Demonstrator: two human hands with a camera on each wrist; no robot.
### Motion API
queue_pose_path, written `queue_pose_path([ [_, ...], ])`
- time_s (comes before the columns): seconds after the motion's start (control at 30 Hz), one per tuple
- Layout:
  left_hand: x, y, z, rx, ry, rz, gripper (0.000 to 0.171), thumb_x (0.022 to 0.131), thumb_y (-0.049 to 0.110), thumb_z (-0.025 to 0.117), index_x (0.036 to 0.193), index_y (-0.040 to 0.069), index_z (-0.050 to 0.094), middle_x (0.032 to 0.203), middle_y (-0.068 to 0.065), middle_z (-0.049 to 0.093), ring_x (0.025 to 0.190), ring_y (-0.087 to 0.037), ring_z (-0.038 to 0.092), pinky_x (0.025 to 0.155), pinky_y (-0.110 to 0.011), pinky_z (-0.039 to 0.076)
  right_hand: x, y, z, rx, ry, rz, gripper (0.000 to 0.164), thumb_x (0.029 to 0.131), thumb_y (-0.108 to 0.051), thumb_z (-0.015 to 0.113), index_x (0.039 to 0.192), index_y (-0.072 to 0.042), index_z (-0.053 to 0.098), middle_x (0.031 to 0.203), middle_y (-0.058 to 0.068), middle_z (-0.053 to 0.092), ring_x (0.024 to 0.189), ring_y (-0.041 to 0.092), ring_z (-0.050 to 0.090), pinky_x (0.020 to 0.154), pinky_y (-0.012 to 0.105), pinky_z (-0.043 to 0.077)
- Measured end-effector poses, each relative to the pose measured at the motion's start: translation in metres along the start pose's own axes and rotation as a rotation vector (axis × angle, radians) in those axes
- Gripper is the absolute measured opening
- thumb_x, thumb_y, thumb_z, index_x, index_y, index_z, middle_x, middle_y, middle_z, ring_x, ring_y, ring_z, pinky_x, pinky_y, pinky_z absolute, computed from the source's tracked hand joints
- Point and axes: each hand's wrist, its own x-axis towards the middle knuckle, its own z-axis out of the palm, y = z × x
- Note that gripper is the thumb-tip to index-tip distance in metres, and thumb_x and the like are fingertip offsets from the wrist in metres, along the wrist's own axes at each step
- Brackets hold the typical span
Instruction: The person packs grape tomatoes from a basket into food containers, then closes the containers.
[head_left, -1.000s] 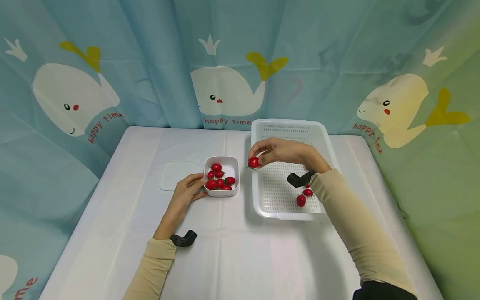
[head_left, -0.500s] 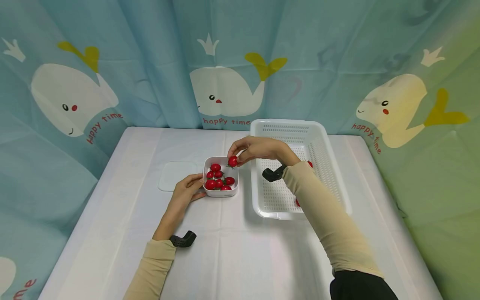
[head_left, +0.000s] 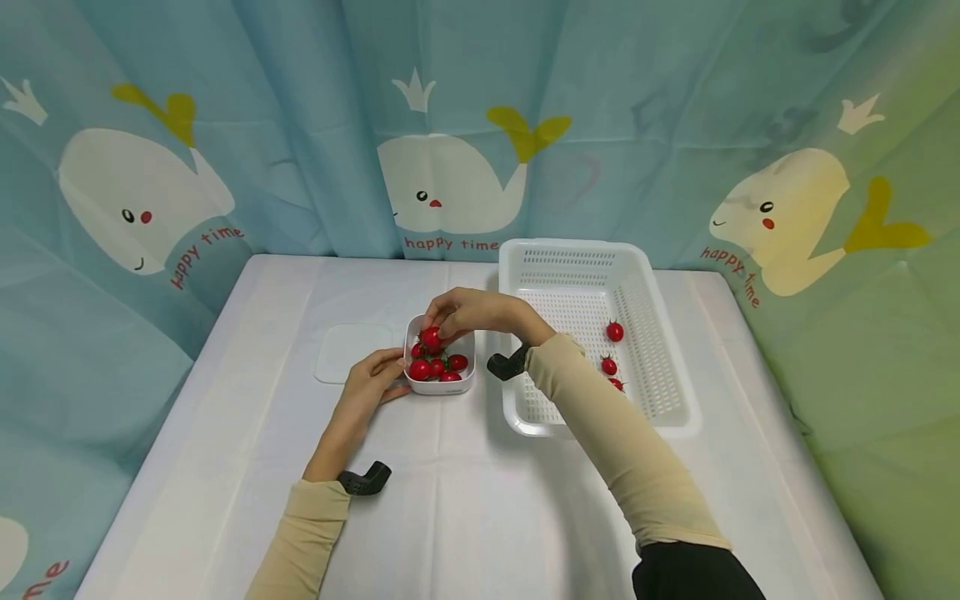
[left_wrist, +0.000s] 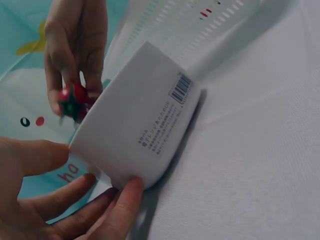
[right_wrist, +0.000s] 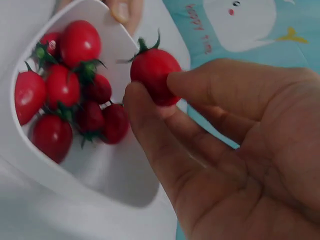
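Note:
A small white square box [head_left: 466, 385] stands on the table, several cherry tomatoes [right_wrist: 52, 137] with green stems gathered in it. Over its far left part, my right hand [head_left: 480, 312] pinches one cherry tomato [right_wrist: 155, 75] between thumb and fingers. The right wrist view shows this tomato above the box's bare side. My left hand [head_left: 371, 377] touches the box's left side with extended, spread fingers. In the left wrist view the box's wall [left_wrist: 130, 120], with printed text and a barcode, faces the camera, and fingertips rest against its rim and lower edge.
A white perforated basket [head_left: 573, 247] stands to the right with several tomatoes [head_left: 615, 332] in it, partly hidden by the right sleeve [head_left: 615, 450]. A translucent lid [head_left: 352, 352] lies left of the box. A whale-print curtain [head_left: 315, 150] hangs behind the table.
My right hand has moved left from the basket's left rim to over the box, carrying the tomato. More tomatoes in the basket have come into sight. My left hand has stayed at the box.

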Motion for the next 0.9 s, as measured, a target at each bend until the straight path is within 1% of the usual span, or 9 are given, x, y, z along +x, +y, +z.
queue_pose_path([
  [0.1,-0.001,0.002,-0.001,0.009,-0.005,0.008,0.046,0.11,0.021,0.054,0.148,-0.003,0.05,0.145,-0.024,0.056,0.117,-0.011,0.063,0.095,-0.027,0.064,0.005,-0.002,0.008,-0.024,0.012,0.01,0.025,0.096,0.006,0.057,0.121,0.005,0.062,0.108,0.012,0.065,0.102,0.025,0.069,0.11,0.051,0.057],
  [0.17,-0.001,0.003,-0.001,0.011,-0.007,0.008,0.045,0.11,0.02,0.054,0.148,-0.004,0.05,0.144,-0.025,0.055,0.116,-0.011,0.063,0.094,-0.027,0.064,0.009,-0.002,0.012,-0.057,0.023,0.014,0.024,0.096,0.007,0.058,0.119,0.005,0.063,0.108,0.012,0.065,0.098,0.021,0.068,0.107,0.047,0.06],
  [0.27,-0.001,0.005,0.0,0.017,-0.01,0.0,0.045,0.11,0.019,0.054,0.148,-0.005,0.05,0.145,-0.026,0.054,0.116,-0.013,0.063,0.093,-0.027,0.065,0.015,0.0,0.017,-0.105,0.039,0.024,0.022,0.097,0.007,0.06,0.118,0.005,0.064,0.108,0.013,0.066,0.096,0.019,0.067,0.102,0.042,0.063],
  [0.4,0.0,0.007,0.002,0.031,-0.01,-0.002,0.046,0.11,0.016,0.053,0.149,-0.007,0.047,0.148,-0.029,0.052,0.117,-0.021,0.065,0.09,-0.027,0.065,0.02,0.002,0.021,-0.16,0.06,0.029,0.022,0.097,0.006,0.06,0.118,0.004,0.065,0.108,0.014,0.066,0.094,0.019,0.067,0.096,0.035,0.065],
  [0.5,0.0,0.009,0.002,0.044,-0.013,-0.003,0.048,0.11,0.015,0.052,0.151,-0.009,0.045,0.15,-0.031,0.05,0.123,-0.029,0.063,0.09,-0.028,0.066,0.022,0.003,0.025,-0.202,0.067,0.026,0.02,0.097,0.006,0.06,0.117,0.003,0.066,0.107,0.014,0.066,0.091,0.018,0.065,0.09,0.031,0.065],
  [0.6,0.0,0.009,0.003,0.05,-0.011,-0.014,0.048,0.11,0.015,0.051,0.151,-0.008,0.044,0.15,-0.03,0.049,0.128,-0.032,0.061,0.09,-0.028,0.066,0.023,0.005,0.028,-0.244,0.068,0.027,0.017,0.098,0.004,0.061,0.114,0.002,0.066,0.105,0.012,0.066,0.09,0.017,0.063,0.085,0.026,0.063],
  [0.73,0.0,0.009,0.003,0.049,-0.011,-0.015,0.048,0.11,0.015,0.052,0.152,-0.008,0.044,0.15,-0.03,0.05,0.127,-0.032,0.061,0.091,-0.028,0.066,0.024,0.006,0.029,-0.282,0.084,0.038,0.013,0.099,0.002,0.063,0.112,0.003,0.066,0.102,0.009,0.066,0.089,0.016,0.061,0.079,0.022,0.059],
  [0.9,0.0,0.008,0.003,0.051,-0.009,-0.006,0.047,0.11,0.014,0.052,0.151,-0.008,0.045,0.149,-0.031,0.051,0.123,-0.028,0.063,0.09,-0.029,0.066,0.025,0.007,0.03,-0.284,0.09,0.055,0.013,0.099,0.002,0.063,0.112,0.004,0.066,0.101,0.01,0.065,0.087,0.016,0.061,0.079,0.024,0.06],
])
